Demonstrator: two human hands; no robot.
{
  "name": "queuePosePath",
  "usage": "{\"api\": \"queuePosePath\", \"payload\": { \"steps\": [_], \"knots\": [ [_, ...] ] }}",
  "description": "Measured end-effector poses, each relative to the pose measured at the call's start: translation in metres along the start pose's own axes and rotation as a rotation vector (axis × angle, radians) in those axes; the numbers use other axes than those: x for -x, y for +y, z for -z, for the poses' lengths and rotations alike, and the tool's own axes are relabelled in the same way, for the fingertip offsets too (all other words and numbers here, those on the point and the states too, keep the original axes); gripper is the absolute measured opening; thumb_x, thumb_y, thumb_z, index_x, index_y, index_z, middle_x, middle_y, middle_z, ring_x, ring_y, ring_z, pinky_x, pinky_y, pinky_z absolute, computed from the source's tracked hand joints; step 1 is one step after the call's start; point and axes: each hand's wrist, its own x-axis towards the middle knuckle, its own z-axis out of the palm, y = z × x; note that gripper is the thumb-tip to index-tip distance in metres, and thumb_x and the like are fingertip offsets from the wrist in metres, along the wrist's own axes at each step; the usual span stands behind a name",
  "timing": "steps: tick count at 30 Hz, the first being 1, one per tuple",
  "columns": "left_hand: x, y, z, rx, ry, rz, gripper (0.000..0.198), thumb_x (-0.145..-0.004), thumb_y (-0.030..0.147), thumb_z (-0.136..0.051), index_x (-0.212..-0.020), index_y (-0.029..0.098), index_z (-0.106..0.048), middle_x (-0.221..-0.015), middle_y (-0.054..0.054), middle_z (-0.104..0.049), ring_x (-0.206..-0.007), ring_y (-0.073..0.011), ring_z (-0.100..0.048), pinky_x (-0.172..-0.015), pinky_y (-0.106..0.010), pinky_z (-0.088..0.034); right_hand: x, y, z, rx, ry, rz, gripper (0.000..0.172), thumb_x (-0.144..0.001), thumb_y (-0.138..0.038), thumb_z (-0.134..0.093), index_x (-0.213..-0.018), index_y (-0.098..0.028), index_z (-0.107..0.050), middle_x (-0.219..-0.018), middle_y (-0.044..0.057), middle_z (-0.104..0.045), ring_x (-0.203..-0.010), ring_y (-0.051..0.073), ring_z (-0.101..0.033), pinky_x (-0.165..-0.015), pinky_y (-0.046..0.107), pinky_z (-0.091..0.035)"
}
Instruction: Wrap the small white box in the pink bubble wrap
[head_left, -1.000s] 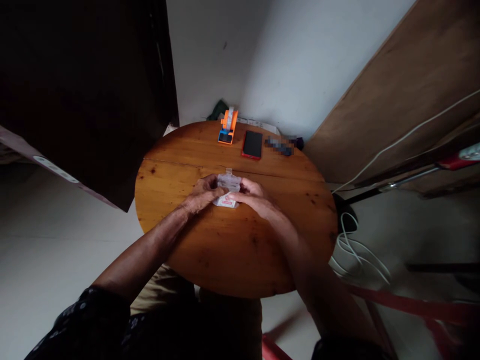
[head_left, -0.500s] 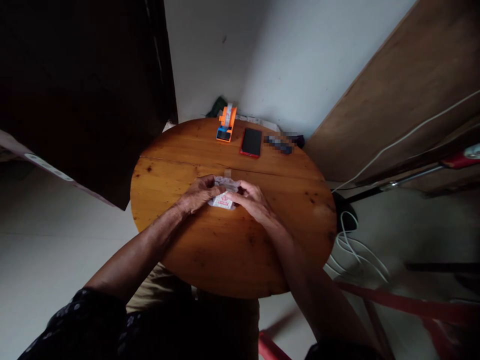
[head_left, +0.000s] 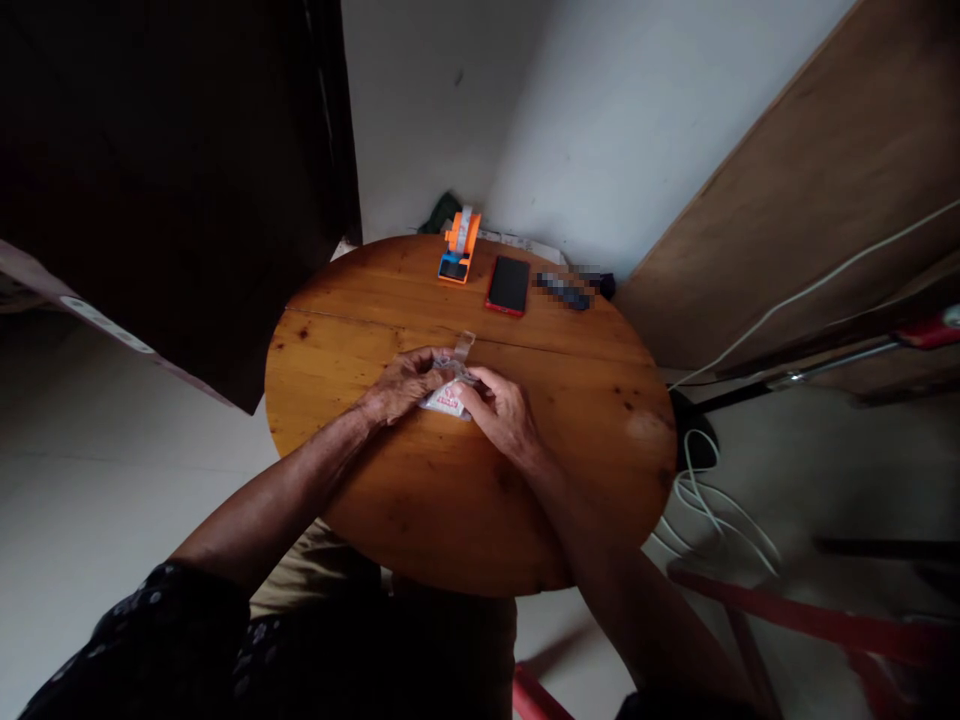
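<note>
A small clear plastic packet with red print on white (head_left: 447,402) lies between my hands over the middle of the round wooden table (head_left: 420,480). My left hand (head_left: 409,385) grips its left side, thumb on top. On the right side, my right hand (head_left: 501,408) pinches the packet's upper edge between thumb and fingers. A short strip of clear tape (head_left: 464,347) sticks up from the packet's far edge. The gathered plastic under my fingertips is partly hidden.
Toward the table's far edge stand an orange and blue tape dispenser (head_left: 459,245), a phone with a red case (head_left: 508,285) and a blurred dark object (head_left: 564,289). A white cable (head_left: 701,490) coils on the floor at right, near a red frame (head_left: 787,605).
My hands have drawn closer together, folding the packet's far part inward. The tape strip now stands raised and tilted to the right. The view has shifted slightly.
</note>
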Motion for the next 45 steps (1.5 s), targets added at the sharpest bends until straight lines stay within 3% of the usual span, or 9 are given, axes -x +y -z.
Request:
{"api": "queuePosePath", "payload": {
  "steps": [10, 14, 22, 28, 32, 39, 45],
  "knots": [
    [-0.002, -0.006, 0.004, -0.074, -0.015, -0.011, 0.061, -0.066, 0.054, -0.087, -0.111, 0.015, -0.071, -0.107, -0.008, -0.076, -0.080, -0.0137, -0.068, -0.076, -0.027, -0.054, -0.002, 0.003, -0.002, -0.141, 0.008, -0.057, 0.028, -0.085, -0.052, -0.065, -0.087, -0.024, -0.069, -0.086, 0.004, -0.070, -0.081, 0.020, -0.066, -0.066, 0.030, -0.049],
    [-0.002, -0.006, 0.005, -0.110, -0.004, -0.026, 0.062, -0.067, 0.056, -0.086, -0.111, 0.016, -0.071, -0.108, -0.008, -0.075, -0.082, -0.0148, -0.068, -0.077, -0.028, -0.054, -0.003, 0.005, -0.002, -0.125, 0.008, -0.034, 0.027, -0.084, -0.051, -0.065, -0.085, -0.024, -0.067, -0.085, 0.003, -0.070, -0.081, 0.020, -0.066, -0.071, 0.032, -0.051],
    [0.003, 0.000, -0.001, -0.127, -0.092, -0.024, 0.069, -0.068, 0.059, -0.085, -0.117, 0.013, -0.068, -0.101, -0.011, -0.075, -0.079, -0.0164, -0.069, -0.074, -0.028, -0.052, -0.011, -0.004, -0.002, -0.294, -0.017, -0.122, 0.035, -0.085, -0.051, -0.065, -0.108, -0.024, -0.067, -0.097, 0.005, -0.075, -0.082, 0.020, -0.068, -0.072, 0.032, -0.053],
    [0.003, 0.000, -0.001, -0.204, -0.079, -0.073, 0.072, -0.071, 0.059, -0.082, -0.124, 0.013, -0.064, -0.107, -0.011, -0.074, -0.083, -0.0161, -0.068, -0.074, -0.026, -0.052, -0.022, 0.001, -0.007, -0.317, 0.086, -0.110, 0.029, -0.089, -0.050, -0.061, -0.086, -0.023, -0.072, -0.083, 0.002, -0.073, -0.077, 0.019, -0.065, -0.072, 0.032, -0.051],
    [0.003, -0.001, 0.001, -0.219, -0.071, -0.068, 0.069, -0.074, 0.057, -0.080, -0.124, 0.013, -0.064, -0.109, -0.012, -0.074, -0.084, -0.0163, -0.068, -0.074, -0.026, -0.052, -0.023, 0.001, -0.005, -0.323, 0.105, -0.120, 0.026, -0.087, -0.046, -0.063, -0.084, -0.023, -0.075, -0.077, 0.001, -0.071, -0.074, 0.019, -0.063, -0.069, 0.031, -0.050],
    [0.002, -0.002, 0.002, -0.233, 0.005, -0.061, 0.053, -0.078, 0.051, -0.077, -0.114, 0.013, -0.069, -0.103, -0.009, -0.073, -0.079, -0.0145, -0.065, -0.071, -0.026, -0.049, -0.023, 0.000, -0.004, -0.329, 0.110, -0.116, 0.018, -0.084, -0.039, -0.063, -0.081, -0.024, -0.071, -0.086, 0.002, -0.076, -0.081, 0.020, -0.068, -0.076, 0.033, -0.053],
    [-0.002, -0.006, 0.001, -0.237, 0.058, -0.063, 0.045, -0.078, 0.045, -0.075, -0.108, 0.012, -0.071, -0.092, -0.006, -0.072, -0.071, -0.0120, -0.060, -0.067, -0.024, -0.047, -0.013, -0.003, -0.006, -0.191, 0.094, 0.030, 0.017, -0.091, -0.036, -0.057, -0.088, -0.025, -0.071, -0.091, 0.003, -0.075, -0.082, 0.021, -0.069, -0.078, 0.034, -0.053]
  ]
}}
